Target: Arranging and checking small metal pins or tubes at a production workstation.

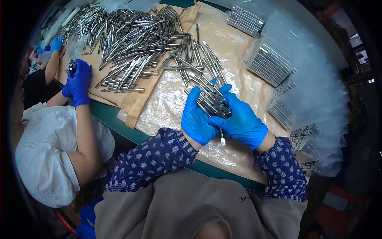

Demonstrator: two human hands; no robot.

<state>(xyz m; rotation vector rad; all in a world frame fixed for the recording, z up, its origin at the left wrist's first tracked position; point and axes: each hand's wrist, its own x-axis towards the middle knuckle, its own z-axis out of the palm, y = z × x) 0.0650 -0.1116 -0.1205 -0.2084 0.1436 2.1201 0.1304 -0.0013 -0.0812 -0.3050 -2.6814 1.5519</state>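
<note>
Metal rods (215, 99) in a bundle are clasped between the wearer's blue-gloved left hand (197, 119) and right hand (242, 121), above a plastic sheet (159, 105). Dark script lettering (244, 198) marks the wearer's brownish-grey top (179, 203). Loose rods (135, 44) pile upper left; clear bags (314, 75) line the right.

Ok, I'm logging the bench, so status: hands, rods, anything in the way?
Left hand and right hand cupping metal rod bundle. One rod sticking out below. Loose rod pile ahead-left; nothing visibly blocking hands.
</note>
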